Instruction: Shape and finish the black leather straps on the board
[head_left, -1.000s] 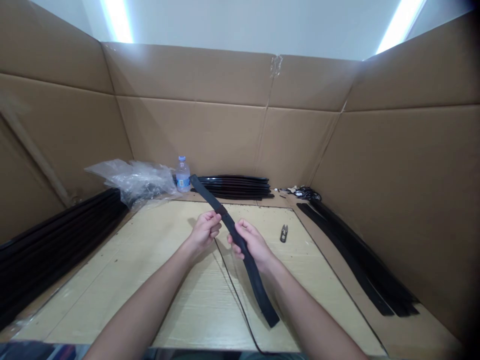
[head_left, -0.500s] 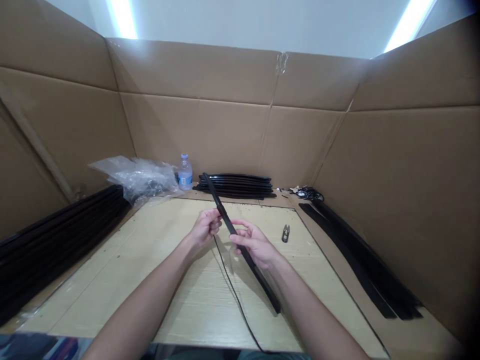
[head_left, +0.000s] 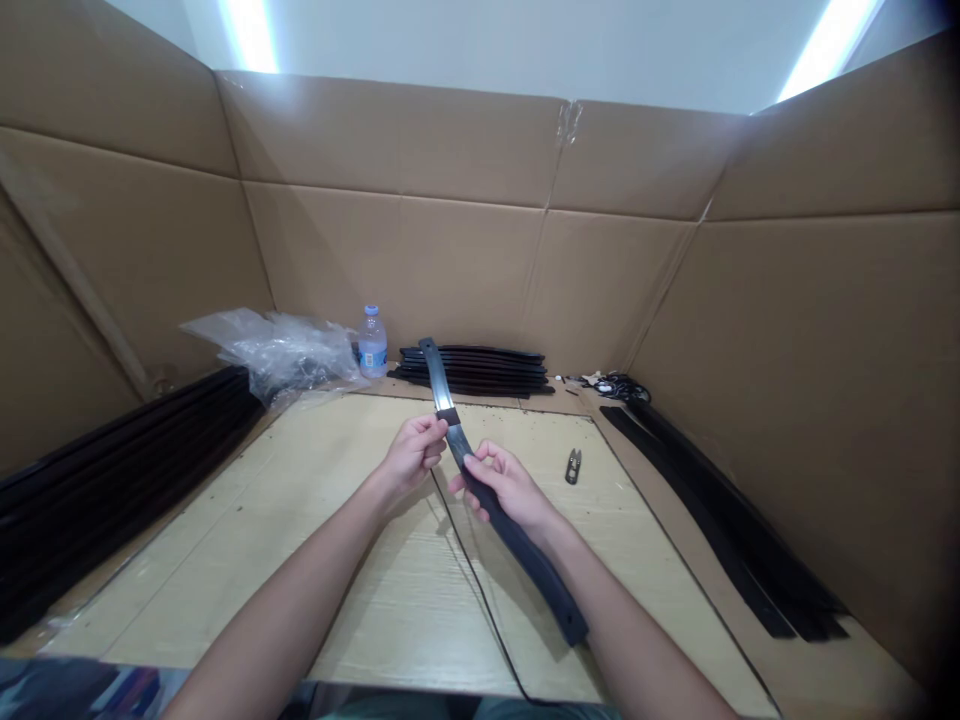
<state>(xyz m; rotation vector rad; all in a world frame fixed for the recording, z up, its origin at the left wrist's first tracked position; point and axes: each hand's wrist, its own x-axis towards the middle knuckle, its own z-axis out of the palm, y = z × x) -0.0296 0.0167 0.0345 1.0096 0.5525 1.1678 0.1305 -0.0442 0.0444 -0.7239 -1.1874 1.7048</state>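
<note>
The left hand's fingers are pinching a cord beside the curved strip; the right hand's fingers are grasping that strip above the worktop.

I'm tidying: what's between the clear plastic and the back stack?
In the head view, the bottle stands between the plastic and the stack.

Plastic, clear, crumpled, 11 o'clock. Bottle, blue-capped, upright, just off plastic's 3 o'clock. Cardboard, 12 o'clock. Lights above, 11 and 1 o'clock.
</note>
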